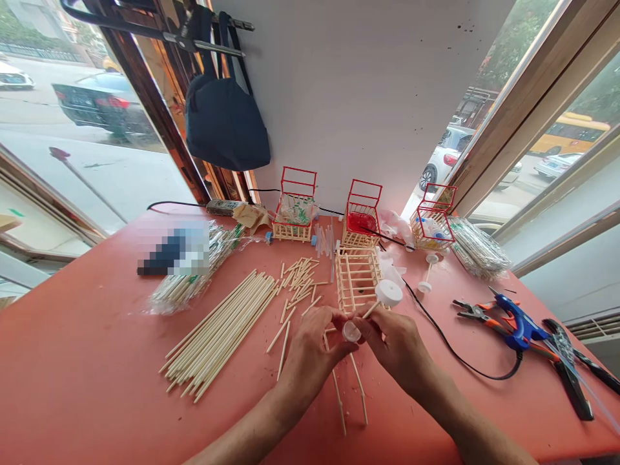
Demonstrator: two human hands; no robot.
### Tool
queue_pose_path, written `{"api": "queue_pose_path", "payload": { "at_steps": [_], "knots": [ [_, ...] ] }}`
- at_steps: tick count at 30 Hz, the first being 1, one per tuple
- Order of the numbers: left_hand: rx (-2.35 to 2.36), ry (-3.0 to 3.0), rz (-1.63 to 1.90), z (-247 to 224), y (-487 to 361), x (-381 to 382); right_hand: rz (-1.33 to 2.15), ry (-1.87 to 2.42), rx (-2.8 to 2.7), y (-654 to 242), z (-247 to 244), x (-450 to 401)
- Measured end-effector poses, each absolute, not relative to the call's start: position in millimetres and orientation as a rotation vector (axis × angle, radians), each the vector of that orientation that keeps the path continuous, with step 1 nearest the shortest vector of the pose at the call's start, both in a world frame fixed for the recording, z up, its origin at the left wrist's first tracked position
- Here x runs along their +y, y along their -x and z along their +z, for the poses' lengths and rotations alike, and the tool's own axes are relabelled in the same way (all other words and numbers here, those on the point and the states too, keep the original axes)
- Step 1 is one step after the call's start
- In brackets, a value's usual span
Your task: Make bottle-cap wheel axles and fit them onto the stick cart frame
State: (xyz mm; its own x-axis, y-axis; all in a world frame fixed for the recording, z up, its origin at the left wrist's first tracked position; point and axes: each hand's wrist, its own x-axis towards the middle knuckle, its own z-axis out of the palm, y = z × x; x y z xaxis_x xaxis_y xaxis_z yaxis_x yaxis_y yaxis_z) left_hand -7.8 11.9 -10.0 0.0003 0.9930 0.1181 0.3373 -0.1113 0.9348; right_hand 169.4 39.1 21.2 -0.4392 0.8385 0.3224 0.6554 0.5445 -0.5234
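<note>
Between thumb and fingers, my left hand grips a small white bottle cap. My right hand is closed on a short wooden stick, whose far end carries another white cap. The stick's near end meets the held cap, but my fingers hide the joint. Just beyond my hands stands a cart-like frame of wooden sticks, with two long sticks reaching toward me beneath my hands. To its right lies a stick with a white cap at each end.
Long wooden sticks and cut pieces lie left on the red table. Red-railed stick baskets line the back. A blue glue gun, its black cord and pliers occupy the right. A dark bag hangs above.
</note>
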Motion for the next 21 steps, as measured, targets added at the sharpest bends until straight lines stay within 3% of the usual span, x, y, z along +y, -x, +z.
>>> {"api": "queue_pose_path", "payload": {
  "at_steps": [21],
  "knots": [
    [1.375,-1.574,1.164,-17.3,8.9,12.6,0.484,1.200,-2.255,-169.9,19.8,39.8]
  ]
}}
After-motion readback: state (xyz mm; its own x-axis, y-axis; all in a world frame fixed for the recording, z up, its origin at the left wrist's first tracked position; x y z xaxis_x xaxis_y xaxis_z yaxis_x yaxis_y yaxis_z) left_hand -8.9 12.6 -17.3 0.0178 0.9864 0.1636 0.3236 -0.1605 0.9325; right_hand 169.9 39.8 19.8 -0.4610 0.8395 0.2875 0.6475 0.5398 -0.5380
